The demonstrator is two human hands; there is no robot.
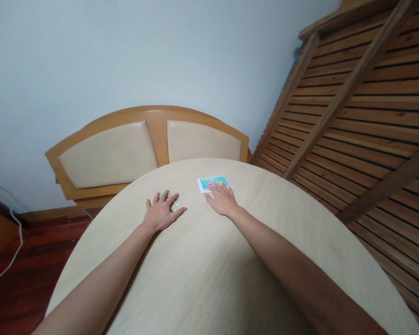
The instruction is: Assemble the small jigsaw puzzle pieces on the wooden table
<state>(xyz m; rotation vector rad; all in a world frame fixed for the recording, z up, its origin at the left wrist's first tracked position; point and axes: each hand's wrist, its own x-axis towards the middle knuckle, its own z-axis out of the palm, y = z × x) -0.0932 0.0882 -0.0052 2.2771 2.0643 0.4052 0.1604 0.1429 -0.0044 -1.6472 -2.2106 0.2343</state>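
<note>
My left hand point(160, 211) lies palm down with its fingers spread over a patch of small turquoise and patterned pieces point(175, 204). Most of that patch is hidden under the hand, and I cannot make out its kind. To the right, my right hand point(221, 199) rests flat, fingers stretched out, on the near right part of a card point(204, 184). The card has a white border and a turquoise picture with pink and yellow in it. Both hands are on top of a pale round wooden table point(195, 260), and neither grips anything.
Behind the table stands a wooden headboard point(158, 135) with two cream padded panels, against a pale wall point(143, 56). A slatted wooden frame point(352, 121) leans along the right side. At the left, a white cable point(20, 232) hangs down over a dark red wooden floor point(38, 270).
</note>
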